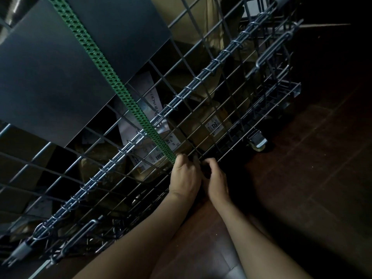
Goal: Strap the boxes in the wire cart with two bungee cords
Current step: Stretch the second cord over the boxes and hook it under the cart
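Note:
A flat green perforated bungee cord [112,77] runs taut from the top left down across the wire cart [201,77] to its lower edge. My left hand [184,176] grips the cord's lower end at the cart's bottom wires. My right hand [216,178] is right beside it, fingers curled at the same wires; what it holds is hidden in shadow. Cardboard boxes [201,125] with white labels lie inside the cart behind the mesh. A dark grey panel [60,73] covers the cart's upper left side.
A caster wheel [257,141] sits under the cart's base at the right. Dark wooden floor [302,158] spreads to the right and below. A hinged wire rail with coiled links runs diagonally across the cart side. The scene is dim.

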